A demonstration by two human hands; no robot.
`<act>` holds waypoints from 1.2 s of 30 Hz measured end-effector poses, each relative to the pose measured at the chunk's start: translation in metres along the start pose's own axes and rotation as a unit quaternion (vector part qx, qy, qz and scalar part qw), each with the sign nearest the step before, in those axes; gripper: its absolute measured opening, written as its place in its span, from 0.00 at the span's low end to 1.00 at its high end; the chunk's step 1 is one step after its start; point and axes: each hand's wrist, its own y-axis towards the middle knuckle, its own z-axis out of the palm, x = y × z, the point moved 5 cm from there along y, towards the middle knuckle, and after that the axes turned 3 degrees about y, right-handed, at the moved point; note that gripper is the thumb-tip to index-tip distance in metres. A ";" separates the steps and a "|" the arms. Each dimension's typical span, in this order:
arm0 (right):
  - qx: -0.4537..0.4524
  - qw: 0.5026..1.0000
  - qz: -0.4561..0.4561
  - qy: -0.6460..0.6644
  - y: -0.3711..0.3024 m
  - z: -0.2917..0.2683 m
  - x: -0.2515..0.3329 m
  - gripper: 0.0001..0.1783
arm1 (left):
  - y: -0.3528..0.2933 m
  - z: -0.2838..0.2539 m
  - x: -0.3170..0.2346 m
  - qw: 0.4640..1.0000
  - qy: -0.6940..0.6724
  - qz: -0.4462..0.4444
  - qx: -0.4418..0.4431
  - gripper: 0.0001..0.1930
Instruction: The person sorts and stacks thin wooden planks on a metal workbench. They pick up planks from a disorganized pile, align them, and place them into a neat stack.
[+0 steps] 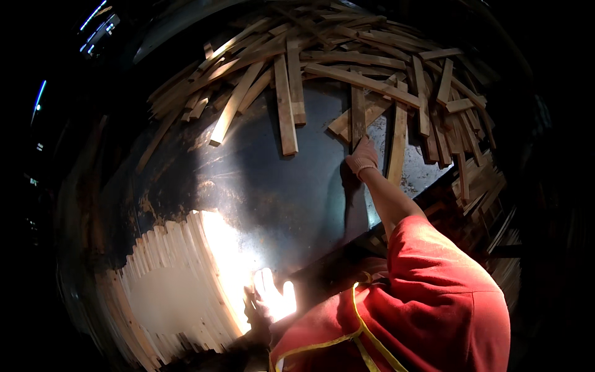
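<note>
R hand (362, 156) was over the right part of the metal table (291, 198), fingers apparently clamped on the near end of a wood strip (357, 115); strip lay there by the loose pile (356, 59) along the table's far side. L hand (274, 299) was at the table's near edge, fingers apart, nothing visibly held, beside the neat strip row (195, 254) at table's near L. Step was prob. picking a strip; next move called for a clean pull w/o dragging neighbours. No legible brands, labels or writing.
</note>
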 end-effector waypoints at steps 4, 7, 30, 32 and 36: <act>0.090 0.982 -0.124 0.112 -0.103 0.012 -0.003 0.49 | 0.038 0.044 -0.058 0.993 0.046 0.013 0.112 0.37; 0.322 0.919 -0.220 0.054 -0.117 -0.005 -0.014 0.49 | 0.076 0.083 -0.104 0.992 0.054 0.060 0.099 0.45; 0.402 0.794 -0.034 0.454 -0.158 0.062 -0.005 0.27 | 0.014 0.131 -0.075 0.671 -0.676 -0.251 0.173 0.30; 0.402 0.881 -0.164 0.189 -0.217 0.073 0.009 0.36 | -0.012 0.123 -0.069 0.690 -0.650 -0.292 0.131 0.27; 0.542 0.730 -0.336 0.247 -0.284 0.090 0.053 0.38 | -0.060 0.096 -0.035 0.746 -0.580 -0.314 0.091 0.28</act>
